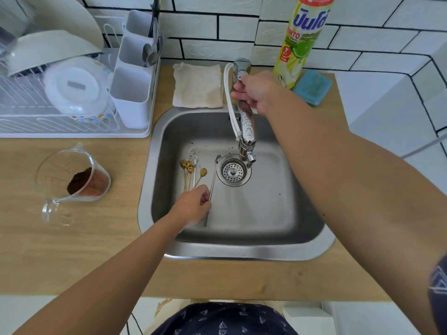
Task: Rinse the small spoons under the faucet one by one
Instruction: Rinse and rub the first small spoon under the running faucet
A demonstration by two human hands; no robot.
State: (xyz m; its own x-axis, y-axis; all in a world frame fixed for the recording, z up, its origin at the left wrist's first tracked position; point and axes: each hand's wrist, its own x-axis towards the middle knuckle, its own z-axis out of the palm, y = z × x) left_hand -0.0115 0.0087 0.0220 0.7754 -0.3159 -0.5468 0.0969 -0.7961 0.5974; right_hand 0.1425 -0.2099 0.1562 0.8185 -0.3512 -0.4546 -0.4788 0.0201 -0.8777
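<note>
**Sink station: spoons staged for rinsing, tap in hand**

Head view, single entry.

- Sink (312, 228): steel basin set into the wooden tabletop (72, 250). Dark specks lie on its floor near the back. No stream of water is visible.
- Small spoons (189, 171): a fanned cluster of gold-coloured ones plus a white one, bowls pointing away from the person, lying on the basin floor left of the drain (233, 170). Likely gathered there so each can be taken in turn.
- Silver spoon (214, 178): long-handled, lying just left of the drain, its bowl near the drain rim, so it sits closest to the spout.
- Left hand (193, 205): low in the basin, fingers (205, 193) curled around the near ends of the handles; the silver handle passes under them. Whether it grips one spoon or several I cannot tell.
- Right hand (257, 91): fingers wrapped around the upper body of the faucet (246, 126), apparently to open the water or aim the spout over the drain.
- Measuring cup (75, 177): clear, holding brown powder, standing on the tabletop left of the sink, clear of splashes.
- Dish rack (60, 126): back left, within reach for rinsed pieces.
- Cloth (197, 85), soap bottle (302, 39), sponge (312, 87): behind the basin.

Judgement: rinsing has not visibly begun.
</note>
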